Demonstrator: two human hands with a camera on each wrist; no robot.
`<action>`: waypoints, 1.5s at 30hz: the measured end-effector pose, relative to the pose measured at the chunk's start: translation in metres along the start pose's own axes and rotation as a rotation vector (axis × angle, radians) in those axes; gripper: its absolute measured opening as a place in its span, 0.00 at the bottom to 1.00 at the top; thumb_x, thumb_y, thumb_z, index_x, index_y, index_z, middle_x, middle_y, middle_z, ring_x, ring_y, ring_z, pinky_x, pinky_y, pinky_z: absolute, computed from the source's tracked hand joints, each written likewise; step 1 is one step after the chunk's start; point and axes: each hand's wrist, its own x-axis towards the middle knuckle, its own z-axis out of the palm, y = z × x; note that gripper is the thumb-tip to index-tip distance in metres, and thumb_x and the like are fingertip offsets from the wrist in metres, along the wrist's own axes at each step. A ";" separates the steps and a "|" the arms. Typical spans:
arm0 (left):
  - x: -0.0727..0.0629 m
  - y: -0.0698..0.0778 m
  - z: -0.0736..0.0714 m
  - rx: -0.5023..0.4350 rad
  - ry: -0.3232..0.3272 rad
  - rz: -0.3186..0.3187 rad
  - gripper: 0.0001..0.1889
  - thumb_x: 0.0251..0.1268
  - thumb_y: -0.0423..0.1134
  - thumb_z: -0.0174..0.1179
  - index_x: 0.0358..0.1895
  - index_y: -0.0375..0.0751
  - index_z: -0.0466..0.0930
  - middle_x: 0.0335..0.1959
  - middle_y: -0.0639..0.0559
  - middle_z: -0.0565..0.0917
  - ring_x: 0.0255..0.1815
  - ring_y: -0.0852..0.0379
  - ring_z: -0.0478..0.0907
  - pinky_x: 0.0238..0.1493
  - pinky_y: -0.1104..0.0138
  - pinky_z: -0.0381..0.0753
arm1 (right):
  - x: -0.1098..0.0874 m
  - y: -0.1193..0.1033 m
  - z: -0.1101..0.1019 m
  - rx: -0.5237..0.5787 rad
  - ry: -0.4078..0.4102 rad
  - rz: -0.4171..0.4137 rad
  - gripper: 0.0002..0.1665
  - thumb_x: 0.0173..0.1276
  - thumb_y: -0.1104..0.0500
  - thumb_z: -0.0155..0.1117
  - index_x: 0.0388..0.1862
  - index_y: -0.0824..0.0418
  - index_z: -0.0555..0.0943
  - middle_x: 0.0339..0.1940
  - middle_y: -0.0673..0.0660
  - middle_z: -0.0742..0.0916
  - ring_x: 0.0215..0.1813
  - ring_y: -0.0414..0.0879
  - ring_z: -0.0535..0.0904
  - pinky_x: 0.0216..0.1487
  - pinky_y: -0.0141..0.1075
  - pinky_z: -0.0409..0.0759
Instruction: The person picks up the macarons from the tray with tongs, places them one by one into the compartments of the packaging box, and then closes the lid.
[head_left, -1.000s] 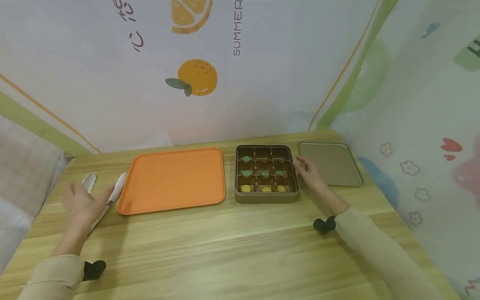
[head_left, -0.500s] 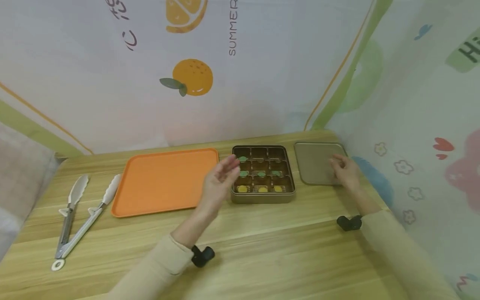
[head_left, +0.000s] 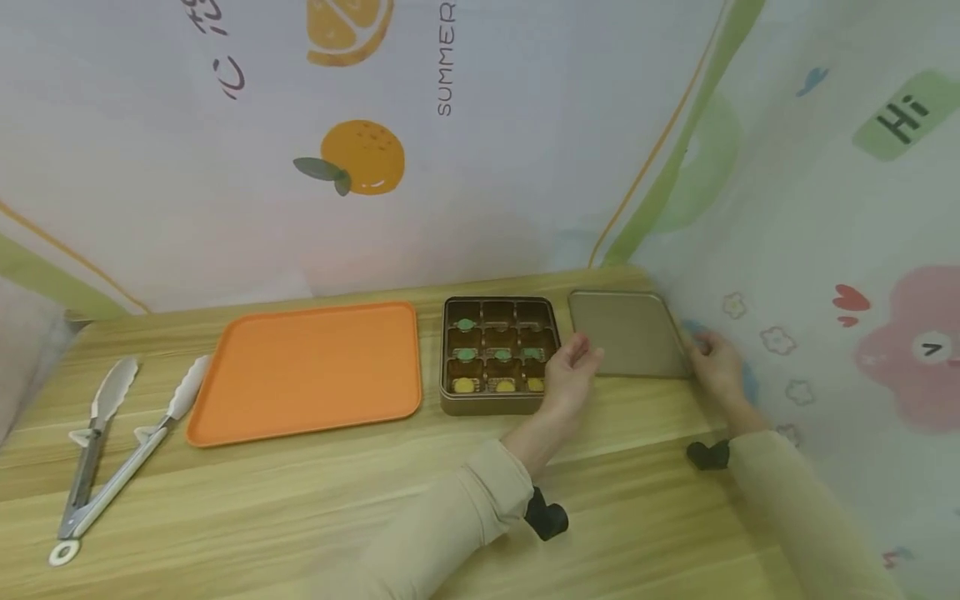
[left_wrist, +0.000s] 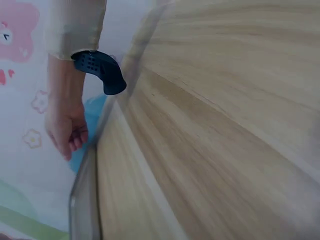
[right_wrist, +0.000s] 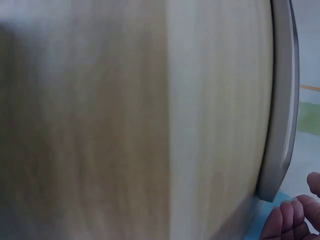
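A square metal lid (head_left: 626, 333) lies on the table between my two hands. My left hand (head_left: 572, 375) hovers by the lid's near left corner with its fingers loosely bent, overlapping the box's right corner in the head view. At the lid's right edge is my right hand (head_left: 716, 367), its bent fingertips close to the rim. The right wrist view shows those fingers (right_wrist: 287, 220) just off the lid's corner (right_wrist: 272, 187). Left of the lid stands a square divided tin box (head_left: 487, 406), with green pieces and yellow pieces in several compartments.
An orange tray (head_left: 315, 375) lies left of the box. Farther left, spread metal tongs (head_left: 90, 467) with white tips rest on the wooden table (head_left: 337, 500). Printed cloth (head_left: 495, 167) hangs behind and to the right of the table.
My left hand has swept right from above the tongs, past the tray and box, to the lid's left side. My right hand has gone from the box's right side to the lid's right edge.
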 end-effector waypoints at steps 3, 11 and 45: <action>0.011 -0.008 0.010 -0.002 0.058 -0.022 0.28 0.69 0.38 0.53 0.70 0.37 0.59 0.70 0.45 0.63 0.70 0.47 0.60 0.69 0.57 0.59 | 0.001 0.004 0.002 -0.020 -0.006 -0.003 0.24 0.71 0.60 0.50 0.56 0.79 0.70 0.36 0.71 0.80 0.24 0.41 0.72 0.24 0.27 0.70; 0.035 -0.024 0.028 0.079 0.152 -0.079 0.32 0.71 0.41 0.51 0.73 0.38 0.51 0.73 0.41 0.55 0.73 0.41 0.52 0.69 0.50 0.54 | 0.006 0.009 0.010 -0.041 -0.020 -0.015 0.23 0.69 0.62 0.51 0.55 0.80 0.71 0.43 0.76 0.80 0.43 0.64 0.77 0.41 0.45 0.77; 0.063 -0.031 0.037 0.190 0.271 -0.109 0.23 0.71 0.30 0.43 0.67 0.29 0.60 0.69 0.35 0.61 0.70 0.38 0.56 0.69 0.50 0.56 | 0.021 0.017 0.000 -0.107 -0.204 0.031 0.19 0.68 0.64 0.50 0.52 0.78 0.74 0.52 0.77 0.77 0.55 0.71 0.72 0.54 0.56 0.72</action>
